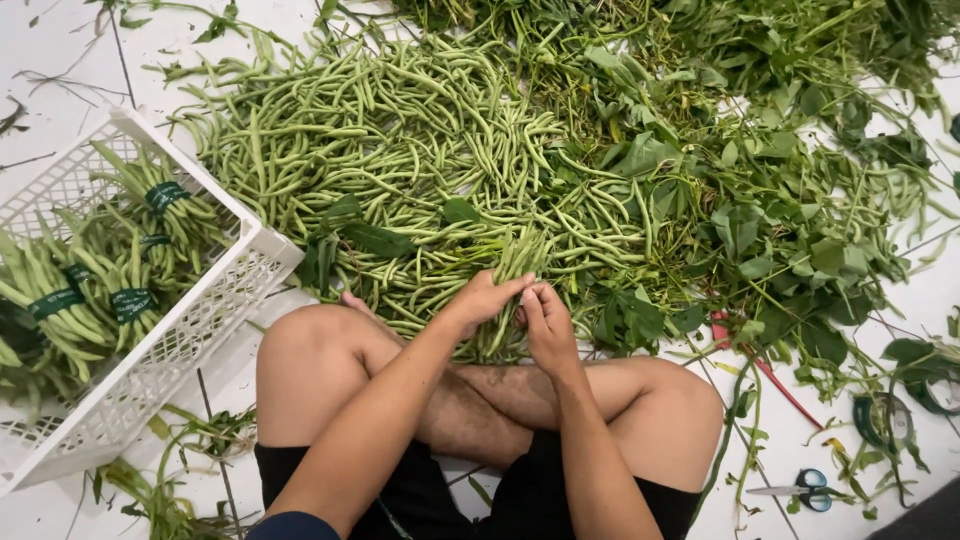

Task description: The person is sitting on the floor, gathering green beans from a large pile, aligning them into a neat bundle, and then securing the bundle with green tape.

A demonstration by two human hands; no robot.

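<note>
Beans fill the far middle of the floor: a broad heap of long green beans (400, 150) lies loose on pale tiles, with a tangle of leafy vines (760, 200) spreading to the right of it. The person sits cross-legged at the near edge, and both hands meet just in front of the knees over a small bunch of beans (515, 270). The left hand (485, 298) has its grip closed around the bunch's near part, fingers curled over the pods; the right hand (548, 325) presses against the same bunch from the right, its grip also closed on it, thumb up.

These pods look light, slender and bendy, likely to snap if kinked hard, so a hold around the middle of the gathered stems, where the hands sit now, seems soundest; a loose handful would probably splay at the tips.

On the left stands a white plastic crate (190, 320), tilted, holding bundles already wrapped in dark green tape bands (130, 300). Near right on the floor lie blue-handled scissors (800, 490) and a roll of green tape (880, 415). The white tiled floor (60, 60) is strewn with stray stems and leaves.
</note>
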